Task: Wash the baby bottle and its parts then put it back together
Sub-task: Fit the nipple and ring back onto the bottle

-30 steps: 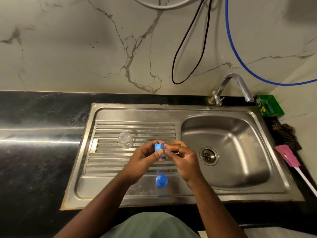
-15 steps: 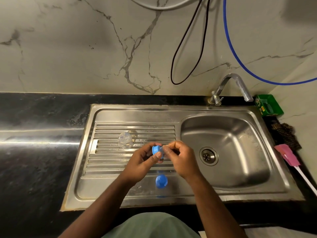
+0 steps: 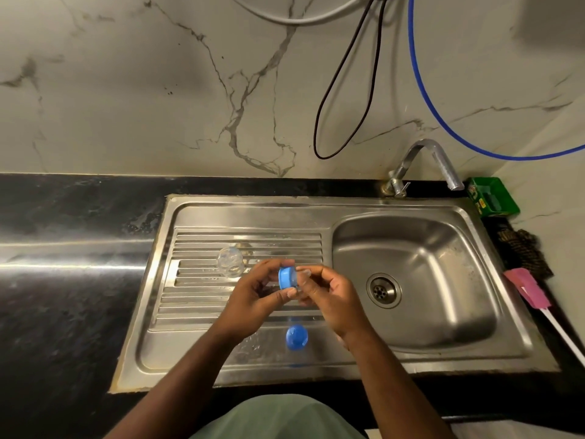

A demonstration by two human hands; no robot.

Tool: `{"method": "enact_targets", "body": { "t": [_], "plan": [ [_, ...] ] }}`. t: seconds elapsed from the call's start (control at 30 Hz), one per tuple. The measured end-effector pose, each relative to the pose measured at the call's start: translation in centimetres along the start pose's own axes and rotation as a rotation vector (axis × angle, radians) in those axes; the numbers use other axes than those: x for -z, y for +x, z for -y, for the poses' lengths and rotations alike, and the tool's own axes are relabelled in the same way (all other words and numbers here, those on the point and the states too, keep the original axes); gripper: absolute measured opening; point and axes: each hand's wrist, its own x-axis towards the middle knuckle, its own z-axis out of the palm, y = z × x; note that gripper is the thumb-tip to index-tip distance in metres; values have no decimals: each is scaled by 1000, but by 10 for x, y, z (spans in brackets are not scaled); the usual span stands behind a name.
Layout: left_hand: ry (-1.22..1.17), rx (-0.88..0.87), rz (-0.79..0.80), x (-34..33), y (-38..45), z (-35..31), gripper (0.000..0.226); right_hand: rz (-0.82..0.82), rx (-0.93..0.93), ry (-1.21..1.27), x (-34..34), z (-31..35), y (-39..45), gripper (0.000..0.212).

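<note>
steel sink (image 3: 202, 359): pressed stainless, ribbed drainboard on the left, smooth rounded basin with drain on the right; set into a black polished counter (image 3: 63, 280) under a veined marble wall.
tap (image 3: 424, 160): bent chrome spout, no water seen running.
pink brush (image 3: 528, 289): flat head, white handle, lying right of the basin.
clear cap (image 3: 230, 260): domed transparent plastic, resting on the drainboard ribs; light, rigid, likely slick when wet.
bottle (image 3: 296, 337): stands on the drainboard's near edge below the hands, blue top showing; its body is hard to make out.
left hand (image 3: 253, 299): fingers curled around the blue ring (image 3: 287, 277), gripping its outer wall.
right hand (image 3: 329, 296): fingertips pinching what appears to be the clear teat, pressed at the ring's opening.
handling: ring is small, stiff, light; best held by its rim. teat is soft and pliant, so pull it by the tip.
</note>
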Motion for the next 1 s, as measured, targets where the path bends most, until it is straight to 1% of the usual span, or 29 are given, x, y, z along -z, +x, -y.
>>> {"method": "enact_targets", "body": {
  "t": [0.07, 0.1, 0.2, 0.3, 0.37, 0.43, 0.5, 0.57, 0.6, 0.67, 0.7, 0.73, 0.77, 0.8, 0.83, 0.93, 0.97, 1.0],
  "plan": [
    [58, -13, 7, 0, -1, -2, 47, -5, 20, -68, 1, 1, -2, 21],
    [46, 3, 18, 1, -1, -1, 48, 5, 15, -65, 3, 2, -2, 18],
    [-18, 64, 27, 2, -2, -2, 52, 77, -51, 32, 10, 4, 1, 16],
    [84, 58, 42, 2, 0, -7, 62, 85, -129, 93, 10, 8, 3, 23],
    [154, 25, 57, 2, 3, -5, 56, 39, -115, 24, 7, 8, 4, 21],
    [125, 18, 25, 0, 3, -3, 47, -29, -9, -110, 2, 7, 6, 16],
    [23, 22, -25, -3, 3, -5, 42, -103, 139, -151, -5, 5, 6, 14],
    [-67, 20, -56, -6, 4, -8, 39, -188, 313, -189, -11, 3, 5, 13],
    [-121, 30, -61, -8, 3, -8, 38, -220, 430, -249, -12, 1, 5, 14],
    [-259, 72, -63, -13, 0, -8, 38, -242, 687, -424, -10, -2, 4, 16],
    [-318, 101, -66, -15, -1, -8, 38, -237, 777, -488, -9, -3, 3, 16],
    [-358, 123, -67, -16, -3, -9, 38, -228, 827, -517, -7, -4, 2, 16],
    [-382, 134, -60, -17, -4, -9, 38, -221, 830, -515, -5, -4, 1, 15],
    [-397, 136, -45, -16, -4, -10, 39, -211, 780, -473, -5, -3, 1, 14],
    [-403, 133, -28, -14, -4, -10, 39, -197, 669, -380, -6, 0, 0, 14],
    [-385, 128, 27, -4, -1, -13, 40, -166, 185, 21, -13, 13, -1, 19],
    [-371, 126, 39, -2, 0, -13, 41, -155, 88, 81, -13, 15, 0, 24],
    [-354, 125, 42, -1, 0, -12, 42, -135, 33, 107, -13, 14, 1, 28]
  ]
}}
